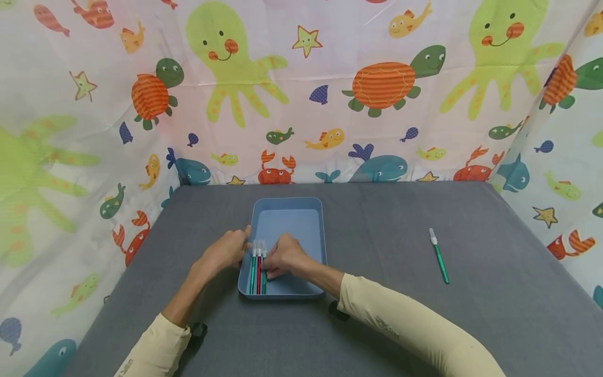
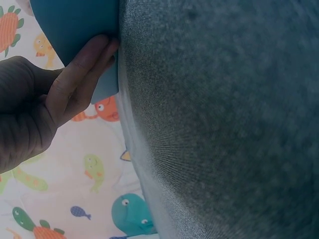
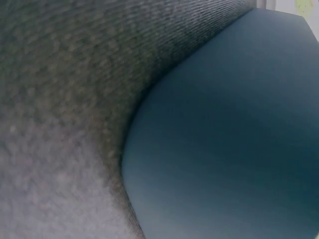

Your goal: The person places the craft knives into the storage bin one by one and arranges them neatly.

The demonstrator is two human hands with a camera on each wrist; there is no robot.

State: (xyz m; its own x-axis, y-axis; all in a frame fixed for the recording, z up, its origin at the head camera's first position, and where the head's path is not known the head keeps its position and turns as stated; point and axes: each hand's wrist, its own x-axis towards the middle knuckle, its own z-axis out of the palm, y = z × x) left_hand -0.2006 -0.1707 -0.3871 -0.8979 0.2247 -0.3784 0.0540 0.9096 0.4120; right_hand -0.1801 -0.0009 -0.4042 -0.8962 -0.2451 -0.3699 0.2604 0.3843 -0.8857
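My left hand (image 1: 228,247) grips the left side wall of the blue tray (image 1: 322,225); in the left wrist view its fingers (image 2: 75,82) lie along the tray's outer side. Inside the tray, at its left, slim pens with clear caps lie side by side, caps pointing away from me: a green pen (image 1: 252,275), a red pen (image 1: 258,275) and another green pen (image 1: 264,285). My right hand (image 1: 286,255) reaches over the tray's right side and pinches that rightmost green pen, covering part of it. The right wrist view shows only the tray's outer wall (image 3: 224,124), not the hand.
One more green pen (image 1: 440,259) with a clear cap lies on the grey tabletop (image 1: 377,225) to the right. A curtain (image 1: 301,115) printed with sea animals hangs behind the table and along both sides.
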